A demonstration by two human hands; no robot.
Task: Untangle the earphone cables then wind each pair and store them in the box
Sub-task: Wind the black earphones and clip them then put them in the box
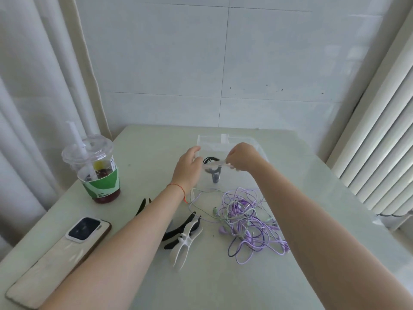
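Head view looks down on both arms reaching over a pale worktop (pixel 156 276) to one clear plastic box (pixel 225 139) near its far edge. Left hand (pixel 187 168) rests against the box's left side, fingers loosely curved around the wall. Right hand (pixel 240 156) pinches the box's near rim or a clear strip there; which one cannot be told. Inside the box, between the two hands, lies one wound black earphone cable (pixel 212 167). Just in front of the box, below the right forearm, sits one tangled heap of purple and pale green earphone cables (pixel 248 220); the number of pairs in it cannot be told. Near the left forearm lie one white clip (pixel 186 240) and black clips (pixel 176 229), two or three of them. One phone (pixel 60 258) and one lidded drink cup (pixel 96 168) stand left.
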